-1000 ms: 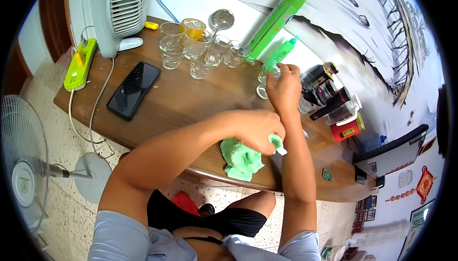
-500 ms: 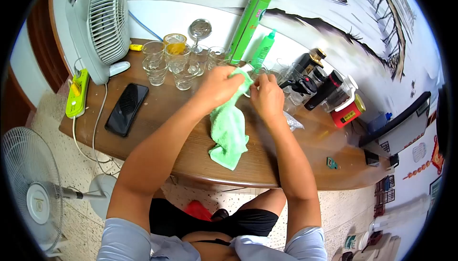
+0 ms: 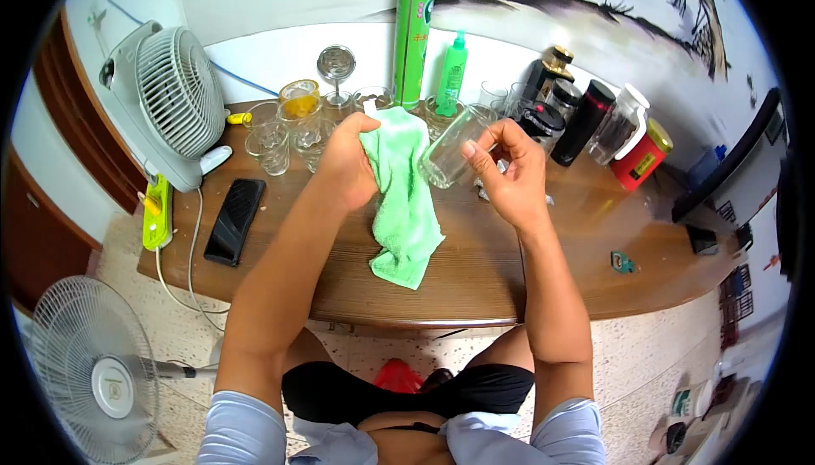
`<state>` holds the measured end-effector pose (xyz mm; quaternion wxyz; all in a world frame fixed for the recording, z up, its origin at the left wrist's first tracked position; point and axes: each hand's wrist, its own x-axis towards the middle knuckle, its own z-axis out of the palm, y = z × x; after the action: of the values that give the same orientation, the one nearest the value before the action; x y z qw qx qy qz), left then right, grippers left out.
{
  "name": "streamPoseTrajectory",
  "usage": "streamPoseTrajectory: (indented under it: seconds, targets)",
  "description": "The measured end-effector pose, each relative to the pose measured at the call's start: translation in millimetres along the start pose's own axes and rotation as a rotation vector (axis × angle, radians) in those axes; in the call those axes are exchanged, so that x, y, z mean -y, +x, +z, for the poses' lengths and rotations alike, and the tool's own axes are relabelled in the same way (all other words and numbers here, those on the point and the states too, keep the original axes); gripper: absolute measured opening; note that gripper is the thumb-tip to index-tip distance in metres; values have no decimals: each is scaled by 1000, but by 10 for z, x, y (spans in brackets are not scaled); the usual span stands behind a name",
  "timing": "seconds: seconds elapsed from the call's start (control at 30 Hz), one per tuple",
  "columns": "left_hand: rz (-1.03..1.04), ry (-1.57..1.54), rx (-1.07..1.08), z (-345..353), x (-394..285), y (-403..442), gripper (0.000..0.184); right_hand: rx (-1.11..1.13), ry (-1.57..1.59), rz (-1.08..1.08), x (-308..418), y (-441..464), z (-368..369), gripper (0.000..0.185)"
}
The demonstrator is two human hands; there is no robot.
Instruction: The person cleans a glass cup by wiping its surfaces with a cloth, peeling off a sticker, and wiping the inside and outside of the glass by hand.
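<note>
A light green cloth (image 3: 401,202) hangs from my left hand (image 3: 350,163), whose fingers are closed on its upper end. My right hand (image 3: 514,178) grips a clear drinking glass (image 3: 450,152) between thumb and fingers. The glass is tilted, its base toward the cloth and its mouth to the upper right. It is held over the table, close beside the cloth. Behind my left hand stand several clear glasses (image 3: 270,151), some of them stacked. Part of the group is hidden by the hand and the cloth.
On the wooden table (image 3: 458,295) a black phone (image 3: 235,220) lies left. A table fan (image 3: 170,91), roll of tape (image 3: 299,100) and round mirror (image 3: 336,64) stand behind. At the back are a green spray can (image 3: 414,36), green bottle (image 3: 452,78), black flask (image 3: 583,124) and red tin (image 3: 641,155).
My right hand has picked up a glass from the back group and brought it toward me, beside the cloth. My left hand has shifted left, still holding the cloth. The camera view has turned slightly.
</note>
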<state>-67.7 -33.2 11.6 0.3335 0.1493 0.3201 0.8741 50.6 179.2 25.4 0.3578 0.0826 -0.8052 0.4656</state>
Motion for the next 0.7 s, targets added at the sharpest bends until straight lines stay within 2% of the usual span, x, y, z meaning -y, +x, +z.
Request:
streamPoseTrajectory:
  seconds: [0.1, 0.17, 0.23, 0.3, 0.4, 0.53, 0.57, 0.67, 0.7]
  targets:
    - [-53, -18, 120, 199, 29, -111, 57, 88, 244, 28, -5, -9, 10, 26]
    - [-60, 17, 227, 315, 74, -181, 61, 55, 189, 25, -7, -19, 5, 25]
    - [-2, 504, 209, 346, 124, -199, 61, 34, 147, 44, -3, -3, -23, 23]
    - [152, 926, 292, 97, 308, -49, 61, 4, 64, 76, 19, 13, -49, 22]
    - [363, 1262, 211, 306, 479, -283, 61, -15, 23, 74, -60, 6, -15, 22]
    - [282, 1164, 254, 301, 442, -169, 63, 17, 91, 76, -87, -35, 66, 23]
    - [174, 987, 199, 225, 445, -126, 61, 41, 107, 68, -40, -45, 62, 25]
    - [580, 1420, 17, 235, 412, -116, 57, 113, 291, 115, -80, -59, 111, 27]
    - [631, 1477, -17, 240, 394, -126, 56, 126, 305, 87, -107, -60, 124, 30]
